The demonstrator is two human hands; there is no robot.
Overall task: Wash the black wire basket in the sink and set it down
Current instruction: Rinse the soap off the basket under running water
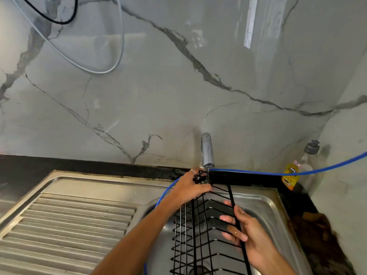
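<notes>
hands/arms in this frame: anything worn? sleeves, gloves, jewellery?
No gloves and no sleeves in view: both forearms are bare. The left hand has a thin ring on one finger. The right hand shows two thin rings on separate fingers, and its fingers look wet. No watch or bracelet visible.

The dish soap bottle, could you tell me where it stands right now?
In the head view the dish soap bottle stands at far right, in the marble wall corner behind the sink.

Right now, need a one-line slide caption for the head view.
Left hand and right hand hold the black wire basket over the steel sink, its far end under the tap.
</notes>
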